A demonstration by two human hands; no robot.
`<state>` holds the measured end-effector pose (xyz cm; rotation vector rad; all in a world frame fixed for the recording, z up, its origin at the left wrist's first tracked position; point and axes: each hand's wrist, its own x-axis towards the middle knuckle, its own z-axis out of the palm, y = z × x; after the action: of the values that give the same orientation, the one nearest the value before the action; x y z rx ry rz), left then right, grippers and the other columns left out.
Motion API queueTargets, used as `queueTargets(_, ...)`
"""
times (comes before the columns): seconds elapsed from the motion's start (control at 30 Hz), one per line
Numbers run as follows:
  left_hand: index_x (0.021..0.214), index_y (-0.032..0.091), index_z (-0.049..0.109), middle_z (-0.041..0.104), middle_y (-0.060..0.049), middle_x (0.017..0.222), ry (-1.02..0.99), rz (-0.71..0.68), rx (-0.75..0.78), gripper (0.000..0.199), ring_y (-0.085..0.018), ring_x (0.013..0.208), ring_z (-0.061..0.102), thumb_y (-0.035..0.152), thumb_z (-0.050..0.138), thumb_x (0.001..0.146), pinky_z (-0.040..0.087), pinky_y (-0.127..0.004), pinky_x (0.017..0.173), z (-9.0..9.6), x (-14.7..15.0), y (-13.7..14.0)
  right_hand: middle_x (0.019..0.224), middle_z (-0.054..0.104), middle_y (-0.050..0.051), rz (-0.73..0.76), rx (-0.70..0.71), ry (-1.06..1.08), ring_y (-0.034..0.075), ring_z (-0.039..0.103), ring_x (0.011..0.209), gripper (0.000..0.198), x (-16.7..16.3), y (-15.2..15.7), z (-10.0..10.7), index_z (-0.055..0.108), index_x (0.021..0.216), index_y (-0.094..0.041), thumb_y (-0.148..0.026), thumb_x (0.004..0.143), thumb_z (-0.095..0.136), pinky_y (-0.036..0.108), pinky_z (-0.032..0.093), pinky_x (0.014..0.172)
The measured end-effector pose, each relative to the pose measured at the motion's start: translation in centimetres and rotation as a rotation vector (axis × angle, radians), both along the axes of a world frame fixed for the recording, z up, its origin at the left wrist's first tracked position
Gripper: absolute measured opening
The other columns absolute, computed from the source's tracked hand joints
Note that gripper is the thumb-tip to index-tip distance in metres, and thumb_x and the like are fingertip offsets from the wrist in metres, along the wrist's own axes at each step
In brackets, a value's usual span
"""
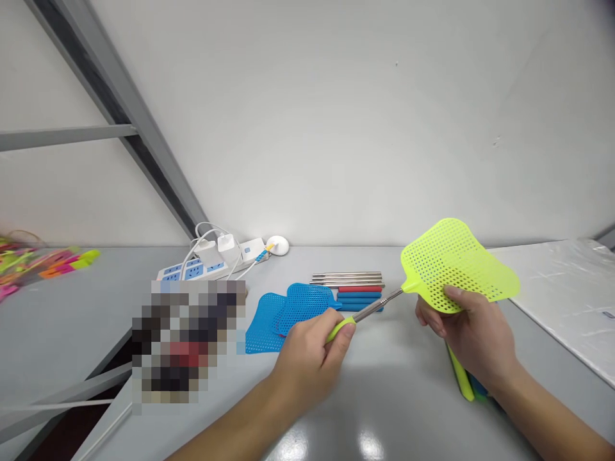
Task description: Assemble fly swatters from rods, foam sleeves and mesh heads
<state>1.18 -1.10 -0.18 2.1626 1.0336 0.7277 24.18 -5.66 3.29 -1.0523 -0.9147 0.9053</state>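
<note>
Swatter, lime-green perforated head on a steel rod, raised above the grey table. Left hand clenches the green handle; right hand pinches the head's lower edge, seemingly steadying both ends. Left of the swatter lie blue heads and spare rods.

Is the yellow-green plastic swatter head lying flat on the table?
No, the right hand holds the yellow-green mesh swatter head above the grey table.
</note>
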Motion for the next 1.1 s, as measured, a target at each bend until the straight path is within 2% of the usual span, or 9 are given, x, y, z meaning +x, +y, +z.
queueTargets(0.27,0.078,0.022,0.05,0.048,0.004,0.062,0.032,-0.009,0.032,0.033,-0.013,0.058,0.045,0.042,0.037,0.1,0.029,-0.027,0.056,0.2,0.0,0.1,0.045,0.046,-0.003,0.032,0.017,-0.15,0.016,0.043,0.046,0.029,0.7,-0.4,-0.4,0.052,0.06,-0.023,-0.027,0.088,0.049,0.033,0.038,0.053)
queueTargets(0.47,0.074,0.022,0.044,0.045,0.004,0.061,0.063,-0.057,0.026,0.035,-0.014,0.056,0.042,0.042,0.034,0.101,0.027,-0.028,0.055,0.4,-0.3,0.1,0.047,0.045,-0.003,0.124,-0.043,-0.17,0.018,0.043,0.046,0.026,1.3,-0.1,-0.8,0.055,0.065,-0.025,-0.034,0.088,0.049,0.035,0.039,0.054)
queueTargets(0.57,0.073,0.023,0.041,0.044,0.005,0.06,0.069,-0.063,0.007,0.035,-0.014,0.055,0.04,0.042,0.034,0.101,0.026,-0.028,0.055,0.4,-0.4,-0.1,0.047,0.044,-0.002,0.164,-0.05,-0.219,0.018,0.042,0.047,0.03,1.3,-0.1,-0.8,0.054,0.065,-0.026,-0.041,0.09,0.047,0.035,0.039,0.055)
queueTargets(0.73,0.08,0.024,0.045,0.049,0.005,0.066,0.084,-0.107,-0.016,0.031,-0.015,0.06,0.044,0.041,0.031,0.102,0.027,-0.028,0.058,0.7,-0.1,-0.6,0.052,0.046,-0.002,0.17,-0.041,-0.361,0.016,0.045,0.051,0.041,0.9,-0.3,-0.8,0.054,0.065,-0.023,-0.052,0.094,0.046,0.033,0.041,0.058)
queueTargets(0.9,0.081,0.024,0.044,0.05,0.004,0.067,0.136,-0.132,0.011,0.03,-0.015,0.06,0.045,0.039,0.03,0.102,0.024,-0.029,0.058,0.8,0.2,-0.8,0.047,0.035,-0.006,0.127,-0.104,-0.239,0.013,0.037,0.046,0.045,-0.4,-0.5,-0.5,0.049,0.064,-0.022,-0.054,0.095,0.046,0.03,0.038,0.052)
queueTargets(1.1,0.079,0.024,0.04,0.047,0.003,0.066,0.15,-0.138,0.059,0.029,-0.016,0.058,0.041,0.036,0.028,0.102,0.022,-0.03,0.057,0.5,0.2,-1.2,0.055,0.034,-0.005,0.187,-0.054,-0.203,0.012,0.037,0.052,0.043,-1.6,-0.6,-0.9,0.044,0.063,-0.022,-0.048,0.097,0.046,0.029,0.038,0.053)
